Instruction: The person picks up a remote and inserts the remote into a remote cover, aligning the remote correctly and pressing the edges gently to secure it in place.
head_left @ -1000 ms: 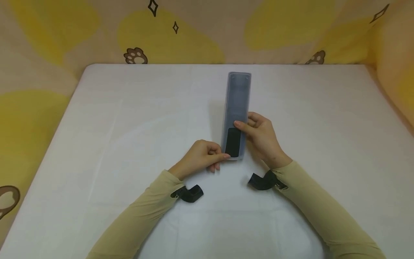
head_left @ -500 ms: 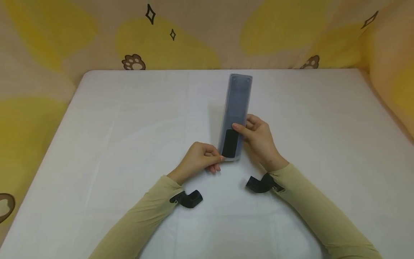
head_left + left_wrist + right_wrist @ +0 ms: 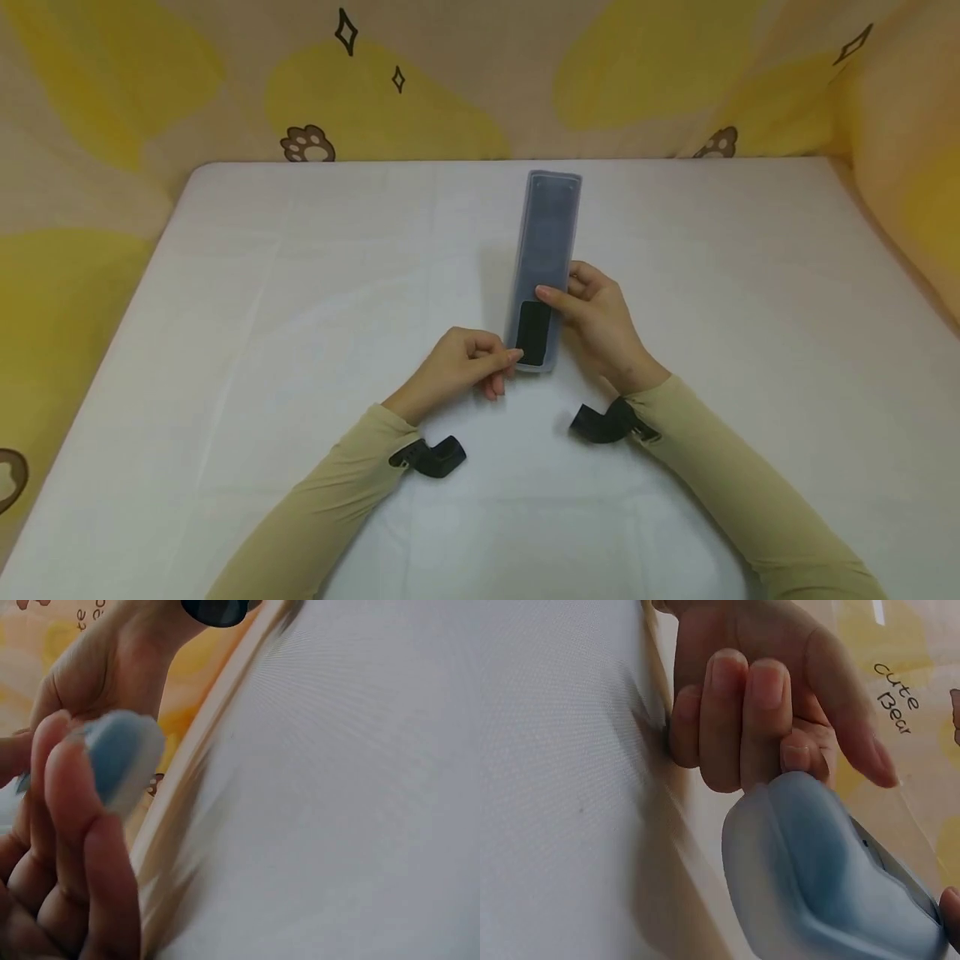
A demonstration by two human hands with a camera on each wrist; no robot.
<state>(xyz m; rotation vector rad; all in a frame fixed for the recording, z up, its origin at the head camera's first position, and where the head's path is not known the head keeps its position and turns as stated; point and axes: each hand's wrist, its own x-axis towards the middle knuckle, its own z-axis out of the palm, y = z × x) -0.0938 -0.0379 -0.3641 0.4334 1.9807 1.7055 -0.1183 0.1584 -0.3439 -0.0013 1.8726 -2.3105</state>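
Observation:
A long, narrow blue-grey case [image 3: 547, 233] with a paler translucent rim and a black rectangular panel [image 3: 533, 332] at its near end stands out in the head view. It casts a shadow on the table. My right hand [image 3: 600, 325] grips its right edge, thumb lying across the face just above the panel, other fingers behind. At the near left corner is my left hand [image 3: 472, 367], its thumb tip over the corner and its other fingers curled. The case's rounded end [image 3: 817, 855] shows close up in the right wrist view, the left fingertips right at it.
The white table [image 3: 337, 275] stretches around both hands. Behind it hangs a yellow and cream cloth [image 3: 450, 75] with paw prints and diamond shapes. Black wrist mounts [image 3: 431, 457] stick out from both beige sleeves [image 3: 330, 492].
The case and both hands have shifted slightly left in the head view, which has tilted a little. The left thumb tip has slid a little along the case's corner.

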